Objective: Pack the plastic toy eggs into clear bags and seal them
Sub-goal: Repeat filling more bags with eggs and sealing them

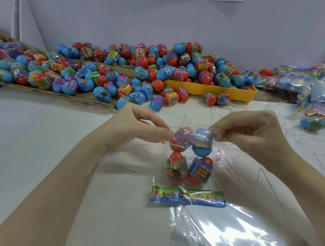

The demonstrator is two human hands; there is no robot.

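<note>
Table (44,135): white, loose eggs (122,77) heaped beyond hands.
Bag (190,158): clear, four eggs inside.
Left hand (139,125): pinching bag top.
Right hand (251,133): pinching bag top.

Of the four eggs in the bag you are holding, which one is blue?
The upper right egg, just beside your right hand. The other three in the bag show red shells.

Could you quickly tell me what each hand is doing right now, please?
Left hand: pinching the clear bag's open end.
Right hand: pinching the same end.
</note>
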